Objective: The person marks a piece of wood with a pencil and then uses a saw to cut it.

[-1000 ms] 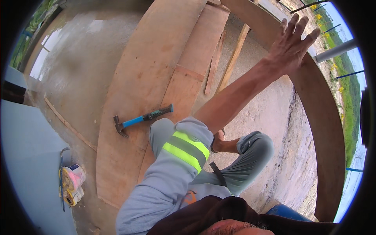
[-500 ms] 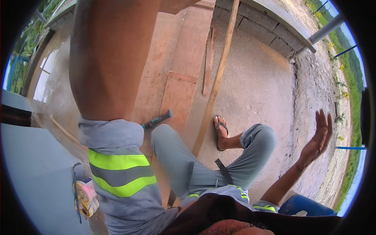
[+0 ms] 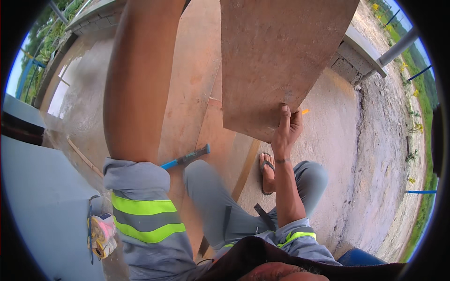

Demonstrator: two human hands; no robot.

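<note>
My right hand [image 3: 286, 126] grips the lower corner of a large brown plywood board [image 3: 276, 61] that is raised in front of me. My left forearm rises up past the top of the frame, so the left hand itself is hidden. I sit on the ground with my grey-trousered legs stretched out and a sandal [image 3: 267, 173] on one foot. A hammer with a blue handle [image 3: 187, 157] lies on flat plywood sheets [image 3: 197, 84] just beyond my left knee.
A thin wooden slat [image 3: 246, 171] runs along the concrete floor under my leg. A low block wall [image 3: 356, 56] stands at the back right. A small bundle of coloured items [image 3: 101, 234] lies at the lower left beside a grey surface [image 3: 42, 206]. A blue container [image 3: 358, 257] sits by my right hip.
My right hand, open out at my side half a second ago, has swung in and taken hold of the plywood board. The board has come up in front of me. My left arm stays raised.
</note>
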